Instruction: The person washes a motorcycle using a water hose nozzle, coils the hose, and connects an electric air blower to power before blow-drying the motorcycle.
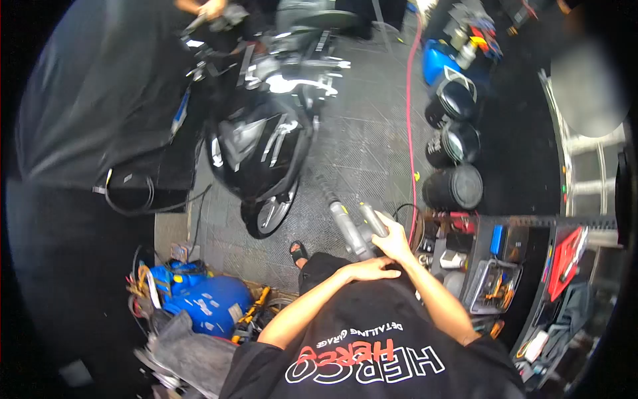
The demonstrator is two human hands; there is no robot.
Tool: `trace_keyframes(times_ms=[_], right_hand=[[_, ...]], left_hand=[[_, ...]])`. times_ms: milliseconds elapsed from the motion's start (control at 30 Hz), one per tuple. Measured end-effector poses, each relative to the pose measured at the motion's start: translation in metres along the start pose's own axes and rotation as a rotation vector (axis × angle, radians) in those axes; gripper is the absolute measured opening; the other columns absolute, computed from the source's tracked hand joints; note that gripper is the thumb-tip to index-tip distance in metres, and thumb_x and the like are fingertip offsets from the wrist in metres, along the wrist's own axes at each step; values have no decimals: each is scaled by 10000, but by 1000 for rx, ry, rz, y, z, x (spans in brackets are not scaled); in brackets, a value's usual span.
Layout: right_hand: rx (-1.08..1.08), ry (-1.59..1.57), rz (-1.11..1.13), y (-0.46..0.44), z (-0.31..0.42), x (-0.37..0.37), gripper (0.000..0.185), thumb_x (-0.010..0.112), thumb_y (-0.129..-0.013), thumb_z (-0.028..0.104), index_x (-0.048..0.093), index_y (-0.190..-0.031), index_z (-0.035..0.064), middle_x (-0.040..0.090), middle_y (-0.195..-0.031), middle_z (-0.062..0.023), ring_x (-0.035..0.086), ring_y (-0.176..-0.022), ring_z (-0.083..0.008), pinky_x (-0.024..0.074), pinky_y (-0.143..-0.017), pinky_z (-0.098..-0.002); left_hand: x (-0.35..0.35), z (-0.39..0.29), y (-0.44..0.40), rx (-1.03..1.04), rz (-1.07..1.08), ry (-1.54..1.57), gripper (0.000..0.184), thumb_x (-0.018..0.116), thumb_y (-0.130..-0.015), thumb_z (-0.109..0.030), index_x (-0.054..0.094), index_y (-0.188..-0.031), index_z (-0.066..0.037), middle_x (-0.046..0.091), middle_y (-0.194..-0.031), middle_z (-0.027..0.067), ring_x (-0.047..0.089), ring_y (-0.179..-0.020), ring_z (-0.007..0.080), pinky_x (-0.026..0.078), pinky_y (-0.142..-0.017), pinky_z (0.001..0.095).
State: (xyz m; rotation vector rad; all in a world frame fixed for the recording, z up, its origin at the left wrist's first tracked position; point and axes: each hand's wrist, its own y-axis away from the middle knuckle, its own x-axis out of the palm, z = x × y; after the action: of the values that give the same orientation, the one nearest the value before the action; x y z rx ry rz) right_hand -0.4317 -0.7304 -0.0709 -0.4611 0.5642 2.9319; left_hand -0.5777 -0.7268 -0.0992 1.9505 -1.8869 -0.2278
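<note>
A grey handheld tool with a long nozzle and small yellow marks points forward over the dark tiled floor. My right hand is wrapped round its grip. Against the black shirt, just behind the tool, lies my left hand, its fingers stretched out and holding nothing visible. The tool's rear end is partly hidden near the hands. Ahead and to the left stands a glossy black motorcycle, its wheel nearest me. The motorcycle is somewhat blurred.
Another person's hand shows beyond the motorcycle. A pink hose runs along the floor, beside black buckets. A blue tank sits at lower left. Shelves with a tool tray stand close on the right. Black sheeting covers the left side.
</note>
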Motion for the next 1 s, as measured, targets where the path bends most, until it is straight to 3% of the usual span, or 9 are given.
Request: trace_keyframes(times_ms=[33, 67, 200, 300, 533, 700, 867, 900, 1000], right_hand=[[6, -51, 46, -3, -4, -17, 708, 715, -729, 94, 578, -1422, 54, 700, -1260, -193, 696, -1113, -209, 513, -979, -330], [-156, -77, 13, -9, -23, -26, 700, 709, -730, 109, 589, -1419, 80, 706, -1248, -189, 718, -1070, -228, 530, -951, -352], [-69, -58, 180, -27, -14, -76, 719, 726, -716, 139, 585, -1415, 52, 713, -1246, -174, 719, -1099, -256, 539, -961, -346], [-191, -56, 211, -40, -24, -94, 737, 736, -705, 139, 584, -1423, 63, 724, -1214, -176, 733, -1045, -256, 552, -930, -352], [-235, -64, 201, -71, -26, -107, 731, 733, -704, 116, 590, -1418, 58, 747, -1128, -175, 724, -838, -201, 564, -808, -343], [-219, -77, 198, -106, -22, -118, 725, 730, -704, 110, 592, -1413, 55, 750, -1098, -175, 701, -775, -198, 555, -785, -347], [-144, -63, 216, -146, 7, -136, 709, 736, -718, 120, 595, -1411, 63, 681, -1316, -159, 683, -1179, -239, 518, -1010, -333], [-179, -48, 196, -157, 1, -135, 702, 736, -716, 120, 602, -1402, 57, 677, -1321, -169, 672, -1201, -256, 509, -1026, -336], [-178, -45, 231, -187, 9, -144, 685, 730, -719, 133, 608, -1386, 33, 660, -1342, -192, 639, -1252, -273, 489, -1056, -358]], left_hand=[[0, -14, -13, 35, -1, -16, 871, 583, -990, -564, 342, -1517, 87, 376, -1566, 296, 388, -1454, 366, 316, -1206, 432], [4, -7, -33, 98, -4, -23, 867, 604, -989, -538, 329, -1521, 87, 387, -1556, 293, 435, -1410, 360, 357, -1172, 428], [2, -56, -63, 10, -68, -40, 840, 643, -983, -485, 317, -1529, 63, 447, -1499, 271, 587, -1235, 287, 452, -1075, 422], [1, -67, -83, 26, -136, 1, 809, 645, -990, -458, 321, -1527, 53, 456, -1485, 263, 624, -1182, 265, 493, -1027, 419], [-14, -73, -110, -130, -233, 196, 704, 673, -994, -252, 316, -1521, 49, 521, -1434, 228, 649, -1174, 280, 516, -1014, 390], [-40, -70, -128, -146, -272, 109, 690, 662, -1000, -268, 330, -1518, 44, 506, -1461, 230, 615, -1236, 296, 484, -1056, 409], [-82, -64, -150, -18, -251, -181, 729, 625, -1009, -373, 331, -1523, 52, 421, -1542, 277, 453, -1410, 373, 356, -1176, 445], [-93, -65, -152, -41, -246, -185, 762, 613, -1003, -431, 346, -1514, 67, 390, -1558, 298, 385, -1450, 404, 303, -1209, 455], [-127, -105, -154, -2, -245, -127, 771, 633, -983, -442, 387, -1481, 93, 397, -1543, 320, 381, -1453, 402, 293, -1218, 455]])
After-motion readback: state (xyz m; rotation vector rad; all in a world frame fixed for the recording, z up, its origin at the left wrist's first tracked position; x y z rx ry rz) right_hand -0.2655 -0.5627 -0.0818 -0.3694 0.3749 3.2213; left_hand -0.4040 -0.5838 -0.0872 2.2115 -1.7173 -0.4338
